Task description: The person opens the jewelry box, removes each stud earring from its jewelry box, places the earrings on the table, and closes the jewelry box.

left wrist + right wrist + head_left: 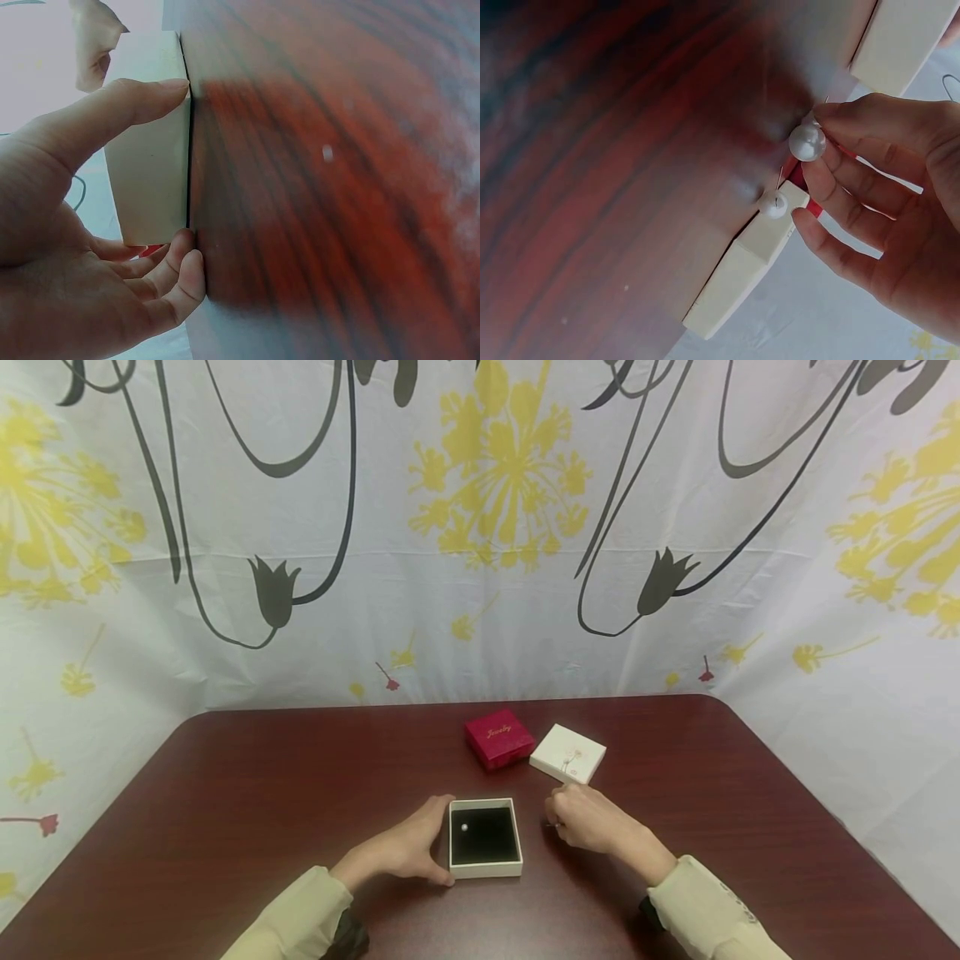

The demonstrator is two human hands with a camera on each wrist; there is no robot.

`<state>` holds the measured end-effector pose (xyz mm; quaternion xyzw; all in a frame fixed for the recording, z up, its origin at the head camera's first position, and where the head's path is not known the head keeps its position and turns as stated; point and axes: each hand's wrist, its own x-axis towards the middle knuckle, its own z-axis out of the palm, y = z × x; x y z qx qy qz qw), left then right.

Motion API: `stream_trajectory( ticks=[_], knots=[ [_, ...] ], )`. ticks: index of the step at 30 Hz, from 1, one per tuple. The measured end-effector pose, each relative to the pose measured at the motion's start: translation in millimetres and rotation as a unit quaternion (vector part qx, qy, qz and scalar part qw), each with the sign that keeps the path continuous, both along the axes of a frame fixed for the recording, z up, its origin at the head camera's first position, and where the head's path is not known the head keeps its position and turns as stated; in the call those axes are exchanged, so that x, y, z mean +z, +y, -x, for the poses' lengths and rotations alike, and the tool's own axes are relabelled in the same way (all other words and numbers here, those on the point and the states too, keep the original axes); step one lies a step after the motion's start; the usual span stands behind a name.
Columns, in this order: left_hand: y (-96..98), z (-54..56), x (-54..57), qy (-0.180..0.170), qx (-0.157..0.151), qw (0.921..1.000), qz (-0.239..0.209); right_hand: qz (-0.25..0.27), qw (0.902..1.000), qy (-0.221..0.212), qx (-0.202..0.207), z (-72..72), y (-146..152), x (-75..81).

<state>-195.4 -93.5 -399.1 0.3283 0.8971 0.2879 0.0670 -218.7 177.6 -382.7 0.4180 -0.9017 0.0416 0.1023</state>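
Observation:
A square white box [486, 871] with a black insert [491, 843] sits at the front middle of the table. One small pearl [464, 827] is on the insert, toward its upper left. My left hand [401, 850] grips the box's left side, thumb at the near corner and fingers at the far one. To the right of the box, my right hand [588, 820] pinches a pearl stud earring [808, 142] between thumb and fingers. A second pearl with a thin post [772, 204] shows just beyond the fingertips; whether it touches the table I cannot tell.
Behind the hands lie a red jewelry box [498, 739] and, to its right, a white lid [567, 753] with a flower print. Past the far edge of the dark red wooden table [300, 760] hangs a patterned curtain [480, 635].

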Motion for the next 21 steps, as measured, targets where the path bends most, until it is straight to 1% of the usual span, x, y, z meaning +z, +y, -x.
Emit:
stream_trajectory(
  ticks=[10, 21],
  knots=[
    [0.2, -0.3, 0.5, -0.005, 0.006, 1.0, 0.001, -0.005, 0.9999, 0.01, 0.007, -0.4, -2.1, -0.9],
    [-0.6, -1.9, 1.7, 0.0, 0.0, 1.0, -0.002, -0.002, 1.0, 0.008, 0.003, -1.2, -3.6, -1.6]
  ],
)
